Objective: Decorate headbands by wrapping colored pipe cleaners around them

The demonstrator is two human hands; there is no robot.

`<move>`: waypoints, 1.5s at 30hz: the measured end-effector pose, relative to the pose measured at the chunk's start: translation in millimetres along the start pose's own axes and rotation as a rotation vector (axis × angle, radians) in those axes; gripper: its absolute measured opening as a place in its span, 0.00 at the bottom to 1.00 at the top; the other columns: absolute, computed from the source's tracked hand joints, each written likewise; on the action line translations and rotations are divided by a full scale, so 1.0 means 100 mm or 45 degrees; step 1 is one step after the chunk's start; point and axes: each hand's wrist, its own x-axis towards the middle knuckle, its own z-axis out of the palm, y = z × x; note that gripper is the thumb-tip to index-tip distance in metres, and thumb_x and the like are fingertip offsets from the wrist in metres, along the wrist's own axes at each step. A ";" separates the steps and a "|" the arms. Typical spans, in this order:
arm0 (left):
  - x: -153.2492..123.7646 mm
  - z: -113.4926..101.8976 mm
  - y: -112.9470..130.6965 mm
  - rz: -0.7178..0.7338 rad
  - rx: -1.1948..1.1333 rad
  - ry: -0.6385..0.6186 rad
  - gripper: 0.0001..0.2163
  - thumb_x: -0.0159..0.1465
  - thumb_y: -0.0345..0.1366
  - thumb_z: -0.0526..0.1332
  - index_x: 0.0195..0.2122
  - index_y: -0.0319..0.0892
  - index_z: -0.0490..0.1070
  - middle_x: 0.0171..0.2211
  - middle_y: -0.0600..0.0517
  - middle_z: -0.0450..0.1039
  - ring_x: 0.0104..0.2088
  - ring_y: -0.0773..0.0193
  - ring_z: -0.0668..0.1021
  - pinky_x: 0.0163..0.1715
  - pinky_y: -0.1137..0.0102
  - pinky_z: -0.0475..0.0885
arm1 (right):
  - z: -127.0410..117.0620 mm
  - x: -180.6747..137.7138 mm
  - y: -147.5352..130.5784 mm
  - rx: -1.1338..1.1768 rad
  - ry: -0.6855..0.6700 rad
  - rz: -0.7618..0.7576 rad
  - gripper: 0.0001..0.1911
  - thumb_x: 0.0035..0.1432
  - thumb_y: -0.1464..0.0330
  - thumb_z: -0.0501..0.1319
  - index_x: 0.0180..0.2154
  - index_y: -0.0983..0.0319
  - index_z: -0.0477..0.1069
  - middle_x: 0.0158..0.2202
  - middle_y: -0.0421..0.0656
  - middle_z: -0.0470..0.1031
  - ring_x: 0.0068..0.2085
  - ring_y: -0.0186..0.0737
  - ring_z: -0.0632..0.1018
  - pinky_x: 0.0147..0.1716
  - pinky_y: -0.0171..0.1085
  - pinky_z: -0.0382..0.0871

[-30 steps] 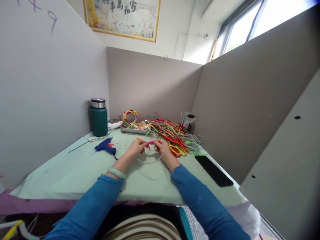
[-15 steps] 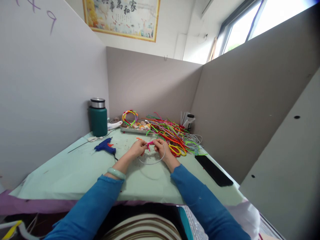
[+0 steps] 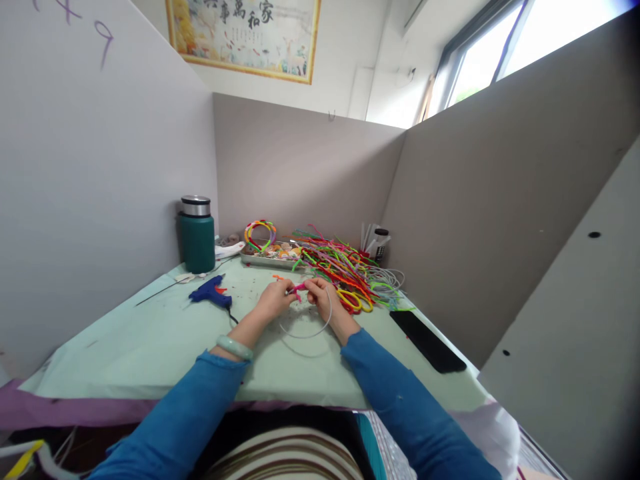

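Both hands meet above the middle of the table, closed around one piece of work. My left hand (image 3: pixel 275 299) pinches the left end of a pink pipe cleaner (image 3: pixel 299 289), which is wound on a thin grey wire hoop (image 3: pixel 306 337). The fingers of my right hand (image 3: pixel 323 297) grip the same pink part from the other side. Below the hands the bare hoop hangs in a curve, its right side crossing in front of my right hand. The fingertips partly hide the pink winding. A small orange scrap (image 3: pixel 278 277) lies just beyond my left hand.
Left of my hands lies a blue glue gun (image 3: pixel 213 291), with a green flask (image 3: pixel 197 240) behind it. A metal tray (image 3: pixel 273 261) holding small pieces and a heap of coloured pipe cleaners (image 3: pixel 340 263) are at the back. A black phone-like slab (image 3: pixel 427 341) lies right.
The hoop has swung so that its lower curve hangs closer to me. My left hand has turned slightly over the pink pipe cleaner; my right hand has barely moved.
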 end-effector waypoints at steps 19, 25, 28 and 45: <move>0.01 -0.06 0.00 -0.224 -0.633 -0.115 0.16 0.54 0.47 0.58 0.17 0.40 0.65 0.11 0.58 0.57 0.14 0.72 0.60 0.17 0.73 0.53 | -0.01 0.01 0.00 0.015 -0.034 0.005 0.13 0.46 0.59 0.63 0.29 0.63 0.69 0.15 0.34 0.62 0.18 0.28 0.62 0.19 0.31 0.50; 0.01 -0.05 0.00 -0.345 -0.865 -0.161 0.17 0.49 0.48 0.62 0.16 0.39 0.65 0.12 0.57 0.60 0.13 0.73 0.60 0.14 0.74 0.53 | 0.00 0.01 0.00 0.042 -0.042 0.024 0.14 0.45 0.59 0.64 0.27 0.62 0.68 0.15 0.34 0.62 0.17 0.28 0.62 0.18 0.31 0.50; 0.00 -0.06 0.03 -0.355 -0.933 -0.201 0.17 0.48 0.49 0.63 0.21 0.38 0.68 0.16 0.55 0.65 0.14 0.74 0.60 0.14 0.74 0.54 | -0.01 0.02 0.01 0.046 -0.028 0.031 0.14 0.45 0.59 0.64 0.27 0.62 0.68 0.15 0.34 0.62 0.17 0.29 0.62 0.18 0.31 0.50; -0.01 -0.07 0.05 -0.500 -1.088 -0.188 0.20 0.54 0.51 0.58 0.29 0.35 0.70 0.21 0.52 0.69 0.13 0.76 0.61 0.12 0.75 0.58 | -0.01 0.01 0.01 -0.026 0.066 0.018 0.16 0.45 0.57 0.63 0.29 0.62 0.68 0.15 0.34 0.63 0.18 0.29 0.62 0.19 0.31 0.52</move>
